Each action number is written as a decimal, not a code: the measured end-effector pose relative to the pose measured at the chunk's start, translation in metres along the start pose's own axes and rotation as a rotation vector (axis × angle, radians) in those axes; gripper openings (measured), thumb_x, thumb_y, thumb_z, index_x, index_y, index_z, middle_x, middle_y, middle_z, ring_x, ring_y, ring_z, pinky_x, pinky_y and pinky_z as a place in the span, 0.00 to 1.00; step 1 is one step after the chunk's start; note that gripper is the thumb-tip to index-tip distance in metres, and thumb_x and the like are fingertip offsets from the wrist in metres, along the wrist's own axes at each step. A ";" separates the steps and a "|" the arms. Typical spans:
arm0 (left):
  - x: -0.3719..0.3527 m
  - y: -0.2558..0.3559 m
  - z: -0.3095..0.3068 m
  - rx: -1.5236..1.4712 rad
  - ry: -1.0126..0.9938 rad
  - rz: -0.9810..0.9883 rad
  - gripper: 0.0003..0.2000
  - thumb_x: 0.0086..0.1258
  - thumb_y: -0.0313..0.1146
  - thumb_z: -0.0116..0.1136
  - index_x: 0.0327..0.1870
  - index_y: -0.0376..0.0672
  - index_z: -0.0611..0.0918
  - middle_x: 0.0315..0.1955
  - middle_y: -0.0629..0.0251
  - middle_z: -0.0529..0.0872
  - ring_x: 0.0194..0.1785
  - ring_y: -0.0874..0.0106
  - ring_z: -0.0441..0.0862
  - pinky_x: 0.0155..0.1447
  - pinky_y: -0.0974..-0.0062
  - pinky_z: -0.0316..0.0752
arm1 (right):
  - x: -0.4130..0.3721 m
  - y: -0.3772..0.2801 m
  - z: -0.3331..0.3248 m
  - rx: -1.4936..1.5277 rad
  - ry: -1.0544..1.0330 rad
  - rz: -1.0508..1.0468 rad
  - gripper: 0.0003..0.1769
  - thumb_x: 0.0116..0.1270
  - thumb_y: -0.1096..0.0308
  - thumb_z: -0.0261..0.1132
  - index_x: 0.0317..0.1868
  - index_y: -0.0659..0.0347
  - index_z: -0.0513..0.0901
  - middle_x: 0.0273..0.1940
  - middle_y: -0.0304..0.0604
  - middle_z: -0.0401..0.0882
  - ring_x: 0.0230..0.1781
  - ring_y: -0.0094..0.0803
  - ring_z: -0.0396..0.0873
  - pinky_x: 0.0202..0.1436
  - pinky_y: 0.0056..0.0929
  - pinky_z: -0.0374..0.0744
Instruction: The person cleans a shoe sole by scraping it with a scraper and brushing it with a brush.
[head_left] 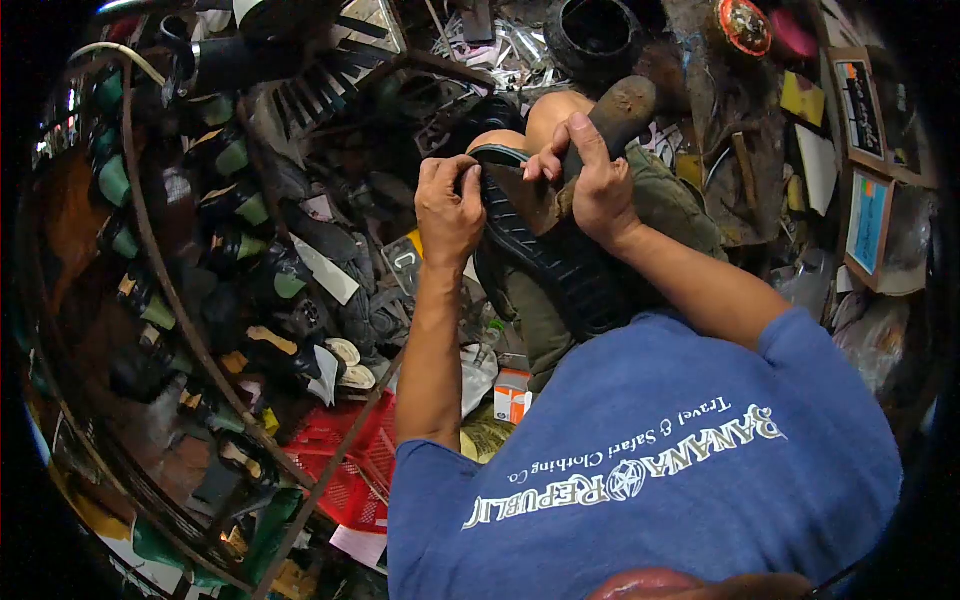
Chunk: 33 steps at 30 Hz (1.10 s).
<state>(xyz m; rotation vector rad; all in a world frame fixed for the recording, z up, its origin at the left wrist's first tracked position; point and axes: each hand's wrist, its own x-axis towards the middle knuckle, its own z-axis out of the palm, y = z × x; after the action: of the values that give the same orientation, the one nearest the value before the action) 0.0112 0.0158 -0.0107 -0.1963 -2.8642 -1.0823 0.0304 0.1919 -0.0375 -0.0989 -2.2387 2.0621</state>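
Observation:
A black ridged rubber sole (545, 262) lies across my lap, over the olive trousers. My left hand (450, 208) is closed at its far end, thumb and fingers pinched on the edge. My right hand (600, 190) grips a broad-bladed knife with a thick, worn, dark handle (628, 100) pointing up and away. Its wide brownish blade (535, 200) reaches over the sole toward my left fingertips. The fingers of my right hand curl partly behind the handle, with the thumb raised along it.
Shoes on lasts (235, 155) fill a metal rack at left. A red plastic basket (345, 450) and a small orange-white box (512, 395) sit by my left arm. Ahead is a black pot (595, 40); framed cards (868, 225) stand at right. Scraps cover the floor.

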 end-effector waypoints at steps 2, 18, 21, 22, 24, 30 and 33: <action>0.000 0.003 -0.001 0.038 0.015 0.042 0.02 0.61 0.24 0.60 0.34 0.37 0.82 0.29 0.58 0.78 0.32 0.64 0.78 0.37 0.73 0.73 | 0.000 -0.005 -0.001 -0.202 0.036 -0.156 0.19 0.78 0.59 0.36 0.39 0.66 0.67 0.27 0.42 0.71 0.32 0.33 0.79 0.44 0.27 0.77; -0.005 0.004 0.000 0.063 0.025 0.048 0.03 0.62 0.24 0.59 0.35 0.37 0.81 0.30 0.57 0.78 0.33 0.63 0.78 0.38 0.71 0.73 | 0.003 -0.027 -0.015 0.719 -0.223 0.465 0.20 0.75 0.57 0.42 0.32 0.64 0.68 0.22 0.42 0.67 0.27 0.35 0.75 0.41 0.37 0.78; -0.005 0.005 -0.002 0.091 0.020 0.042 0.03 0.62 0.24 0.59 0.35 0.37 0.81 0.31 0.57 0.79 0.34 0.63 0.78 0.39 0.71 0.74 | 0.000 -0.024 -0.021 0.842 -0.175 0.354 0.22 0.75 0.54 0.41 0.33 0.64 0.68 0.24 0.42 0.68 0.31 0.36 0.76 0.54 0.43 0.77; -0.005 0.005 -0.002 0.093 0.022 0.045 0.03 0.62 0.24 0.59 0.35 0.37 0.81 0.31 0.56 0.79 0.34 0.62 0.78 0.39 0.71 0.74 | 0.000 -0.022 -0.020 0.842 -0.177 0.358 0.22 0.75 0.54 0.41 0.33 0.64 0.68 0.24 0.42 0.68 0.31 0.36 0.76 0.54 0.43 0.77; -0.005 0.006 -0.001 0.094 0.020 0.048 0.03 0.62 0.24 0.59 0.35 0.37 0.81 0.31 0.56 0.79 0.34 0.62 0.78 0.39 0.71 0.74 | -0.001 -0.018 -0.018 0.600 -0.083 0.202 0.23 0.76 0.53 0.39 0.34 0.64 0.68 0.26 0.42 0.68 0.34 0.36 0.76 0.53 0.40 0.76; -0.001 0.004 0.000 0.100 0.007 0.063 0.03 0.62 0.24 0.58 0.36 0.37 0.80 0.31 0.56 0.78 0.34 0.62 0.78 0.39 0.71 0.74 | 0.006 -0.001 -0.004 0.396 -0.080 0.130 0.23 0.77 0.54 0.39 0.34 0.65 0.68 0.26 0.42 0.69 0.34 0.35 0.77 0.49 0.34 0.75; -0.001 0.005 -0.001 0.110 0.008 0.076 0.03 0.61 0.23 0.58 0.35 0.37 0.80 0.31 0.56 0.78 0.34 0.61 0.78 0.39 0.70 0.74 | 0.006 0.001 -0.003 0.311 -0.048 0.186 0.22 0.76 0.55 0.41 0.34 0.66 0.69 0.25 0.43 0.70 0.33 0.35 0.77 0.49 0.33 0.75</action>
<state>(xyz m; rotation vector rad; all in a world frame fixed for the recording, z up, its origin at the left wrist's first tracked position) 0.0131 0.0192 -0.0069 -0.2899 -2.8729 -0.9075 0.0245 0.1958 -0.0379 -0.2432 -1.9688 2.5067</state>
